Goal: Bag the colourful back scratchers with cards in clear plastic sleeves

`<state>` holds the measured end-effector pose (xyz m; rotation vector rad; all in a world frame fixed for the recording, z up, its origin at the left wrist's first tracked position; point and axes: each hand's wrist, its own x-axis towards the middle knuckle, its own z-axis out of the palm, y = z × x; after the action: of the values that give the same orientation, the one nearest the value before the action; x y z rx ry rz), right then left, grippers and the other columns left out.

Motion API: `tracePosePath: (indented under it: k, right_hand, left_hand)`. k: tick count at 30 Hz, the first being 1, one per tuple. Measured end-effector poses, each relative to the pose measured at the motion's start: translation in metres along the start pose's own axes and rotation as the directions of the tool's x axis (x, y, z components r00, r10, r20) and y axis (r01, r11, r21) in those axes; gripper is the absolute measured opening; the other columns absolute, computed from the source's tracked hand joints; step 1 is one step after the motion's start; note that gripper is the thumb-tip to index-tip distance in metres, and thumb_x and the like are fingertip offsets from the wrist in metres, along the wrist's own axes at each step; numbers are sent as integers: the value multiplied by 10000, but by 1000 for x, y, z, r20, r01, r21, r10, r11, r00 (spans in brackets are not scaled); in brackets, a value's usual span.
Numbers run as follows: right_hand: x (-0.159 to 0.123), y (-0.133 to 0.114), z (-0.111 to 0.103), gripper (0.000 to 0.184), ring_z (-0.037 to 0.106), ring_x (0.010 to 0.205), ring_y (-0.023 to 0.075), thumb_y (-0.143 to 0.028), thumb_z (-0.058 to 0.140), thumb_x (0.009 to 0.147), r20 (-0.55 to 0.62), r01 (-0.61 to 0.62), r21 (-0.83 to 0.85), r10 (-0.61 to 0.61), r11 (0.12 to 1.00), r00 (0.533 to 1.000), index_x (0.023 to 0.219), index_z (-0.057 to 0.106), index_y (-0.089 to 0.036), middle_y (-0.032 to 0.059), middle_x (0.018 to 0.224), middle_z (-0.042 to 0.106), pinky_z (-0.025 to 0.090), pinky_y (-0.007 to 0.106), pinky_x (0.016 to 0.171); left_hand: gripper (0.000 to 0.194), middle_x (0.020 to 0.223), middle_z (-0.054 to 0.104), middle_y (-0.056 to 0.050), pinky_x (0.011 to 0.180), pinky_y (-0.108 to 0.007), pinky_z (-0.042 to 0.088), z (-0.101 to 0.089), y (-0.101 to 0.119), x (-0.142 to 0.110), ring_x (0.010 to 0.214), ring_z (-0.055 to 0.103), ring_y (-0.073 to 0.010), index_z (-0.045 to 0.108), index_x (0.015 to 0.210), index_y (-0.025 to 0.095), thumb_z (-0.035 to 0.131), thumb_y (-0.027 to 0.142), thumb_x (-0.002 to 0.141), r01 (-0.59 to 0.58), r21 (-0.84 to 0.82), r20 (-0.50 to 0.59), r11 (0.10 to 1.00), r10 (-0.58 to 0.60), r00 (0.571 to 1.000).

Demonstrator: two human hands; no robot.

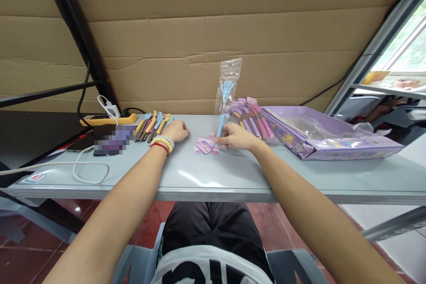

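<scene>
My right hand (237, 136) pinches the lower end of a clear plastic bag (230, 71) with a light blue hand-shaped back scratcher (221, 122) inside. The bag stands upright above the table. My left hand (178, 131), wearing bracelets, rests on the tabletop with its fingers curled; whatever may be in them is hidden. Just left of it lies a pile of loose back scratchers (153, 125) in yellow, blue and dark pink with brown handles. Between my hands are several small pink and purple printed cards (205, 146). Bagged purple and pink back scratchers (253, 120) lie beyond my right hand.
A purple printed box (342, 148) with clear plastic in it sits at the right. On the left are a yellow power strip (124, 119), a blurred purple object (115, 141) and a white cable (89, 181). Cardboard (233, 35) forms the back wall.
</scene>
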<state>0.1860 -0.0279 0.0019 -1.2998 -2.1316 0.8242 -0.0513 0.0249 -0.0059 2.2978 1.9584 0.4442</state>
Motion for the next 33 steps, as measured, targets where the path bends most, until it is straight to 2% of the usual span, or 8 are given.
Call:
tracePosePath:
  k: [9, 12, 15, 18, 20, 24, 28, 33]
  right_hand:
    - [-1, -3, -1, 301, 553, 554, 148, -376, 696, 674, 7, -12, 6, 12, 1000, 1000, 826, 637, -123, 16, 589, 615, 396, 244, 540]
    - [-1, -3, -1, 308, 552, 554, 149, -384, 697, 672, 2, -9, -4, 9, 1000, 1000, 822, 636, -122, 17, 586, 613, 390, 245, 542]
    - [-1, -3, -1, 316, 548, 554, 148, -393, 694, 672, 2, -2, -7, 2, 1000, 1000, 816, 628, -120, 15, 584, 611, 382, 246, 543]
    - [-2, -4, 0, 323, 534, 546, 142, -407, 689, 674, 13, -1, -2, 1, 1000, 1000, 810, 616, -123, 10, 574, 603, 370, 245, 535]
    - [-3, -5, -1, 329, 524, 545, 138, -419, 687, 676, 21, 5, 4, -5, 1000, 1000, 800, 603, -127, 8, 572, 596, 362, 246, 531]
    - [-3, -6, -1, 333, 486, 528, 120, -447, 688, 673, 34, 31, 33, -32, 999, 999, 724, 562, -143, -1, 560, 568, 337, 242, 509]
    - [-4, -8, -1, 338, 434, 484, 92, -432, 705, 664, 52, 43, 84, -47, 996, 998, 637, 519, -151, -23, 506, 498, 316, 234, 477]
    - [-5, -10, 1, 332, 427, 464, 86, -384, 735, 638, 6, 51, 263, -54, 963, 998, 762, 552, -137, -41, 513, 488, 325, 227, 446]
  left_hand:
    - [272, 937, 715, -89, 790, -275, 483, -2, 8, -5, 886, 645, -231, 702, 896, 179, 595, 362, 725, -69, -14, 16, 998, 69, 997]
    - [280, 937, 711, -77, 780, -270, 471, -4, 16, -9, 875, 638, -214, 690, 909, 168, 548, 378, 790, -175, -70, -6, 982, 175, 985]
    - [300, 889, 707, -57, 759, -269, 465, -6, 25, -15, 821, 629, -187, 683, 903, 161, 499, 387, 832, -311, -179, -26, 933, 312, 950]
    - [278, 834, 698, -38, 735, -271, 473, -6, 34, -22, 765, 621, -170, 678, 888, 157, 502, 364, 828, -376, -294, 10, 879, 396, 918]
    - [271, 858, 698, -34, 716, -267, 487, -4, 39, -25, 764, 626, -164, 666, 926, 155, 518, 352, 814, -360, -430, 62, 828, 425, 903]
    - [327, 956, 705, -47, 714, -265, 514, 0, 46, -28, 829, 650, -171, 621, 1051, 152, 575, 260, 746, -244, -714, 159, 656, 491, 857]
    - [338, 902, 705, -56, 676, -266, 519, 2, 47, -27, 795, 662, -175, 622, 1043, 150, 624, 238, 716, -159, -790, 212, 592, 507, 836]
    - [496, 909, 695, -81, 695, -288, 520, 0, 44, -30, 801, 669, -190, 590, 1103, 139, 747, 255, 647, -51, -886, 225, 460, 524, 822]
